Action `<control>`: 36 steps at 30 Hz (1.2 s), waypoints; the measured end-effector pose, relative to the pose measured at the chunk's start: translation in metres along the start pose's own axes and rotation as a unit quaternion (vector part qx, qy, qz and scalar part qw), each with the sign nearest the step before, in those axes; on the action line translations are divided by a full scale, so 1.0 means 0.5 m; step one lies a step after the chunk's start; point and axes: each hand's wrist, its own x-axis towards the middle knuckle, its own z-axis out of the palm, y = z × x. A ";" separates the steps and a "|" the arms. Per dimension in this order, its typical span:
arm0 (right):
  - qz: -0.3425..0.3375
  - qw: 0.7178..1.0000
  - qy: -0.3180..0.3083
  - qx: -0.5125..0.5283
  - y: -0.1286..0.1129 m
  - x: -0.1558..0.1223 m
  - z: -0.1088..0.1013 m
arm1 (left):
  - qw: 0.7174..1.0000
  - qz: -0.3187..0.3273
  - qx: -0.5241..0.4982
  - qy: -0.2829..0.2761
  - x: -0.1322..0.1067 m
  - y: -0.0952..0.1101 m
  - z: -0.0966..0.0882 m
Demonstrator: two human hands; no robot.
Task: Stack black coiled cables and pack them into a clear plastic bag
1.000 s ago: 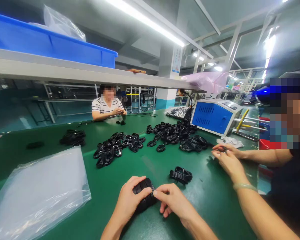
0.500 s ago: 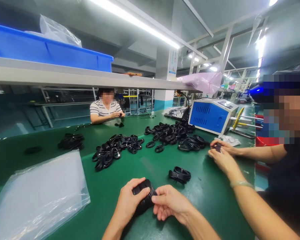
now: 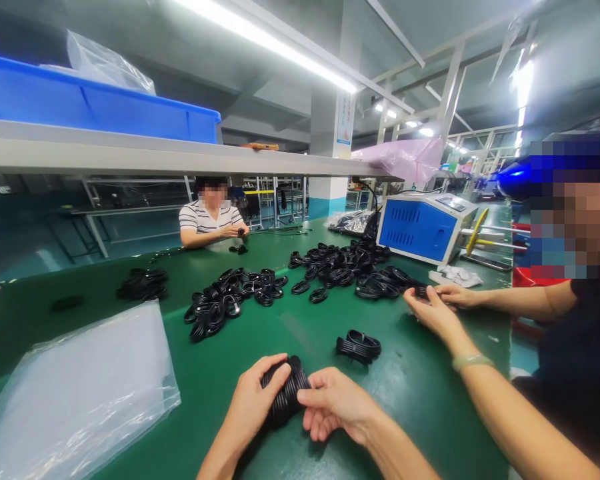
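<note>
Near the front of the green table, my left hand (image 3: 253, 397) is wrapped round a stack of coiled black cables (image 3: 293, 390), fingers over the top and thumb across the near side. At the right end of that stack, my right hand (image 3: 336, 405) pinches the cables between thumb and forefinger, its other fingers curled below. The far side of the stack is hidden by my left hand. Just beyond my right hand lies a separate bundle of coiled cables (image 3: 359, 347) on the table.
Heaps of coiled black cables (image 3: 340, 263) spread across the table (image 3: 300, 333). Clear plastic bags (image 3: 95, 380) lie at the left. A blue and white machine (image 3: 417, 227) stands at the back right. One co-worker's hands (image 3: 437, 307) handle cables at the right; another person sits opposite.
The stack in my hands has turned slightly, showing more of its ridged side, and my hands shift a little left. The right co-worker's hands have moved left toward the heap.
</note>
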 end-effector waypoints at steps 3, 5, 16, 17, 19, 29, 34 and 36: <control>0.000 1.000 -0.006 -0.002 0.001 0.000 -0.004 | 1.000 0.016 0.011 0.013 -0.001 -0.004 0.004; 0.000 1.000 -0.009 -0.006 0.000 0.000 -0.005 | 0.999 0.018 0.022 0.033 -0.001 -0.006 0.010; 0.008 1.000 -0.008 -0.026 0.001 0.002 -0.004 | 0.996 0.020 0.066 -0.055 -0.009 0.005 -0.015; 0.008 1.000 -0.008 -0.029 0.002 0.001 -0.004 | 0.995 0.019 0.063 -0.074 -0.009 0.005 -0.019; 0.005 0.999 -0.010 -0.034 0.002 0.001 -0.006 | 0.993 0.025 0.060 -0.097 -0.009 0.004 -0.025; 0.013 0.998 -0.020 -0.054 0.000 0.001 -0.008 | 0.997 0.029 0.033 -0.062 -0.021 0.005 -0.021; 0.009 0.998 -0.038 -0.053 0.001 0.006 -0.011 | 0.995 0.058 0.050 -0.065 -0.017 0.002 -0.015; 0.010 0.998 -0.037 -0.053 0.000 0.005 -0.012 | 0.993 0.068 0.063 -0.067 -0.014 0.000 -0.013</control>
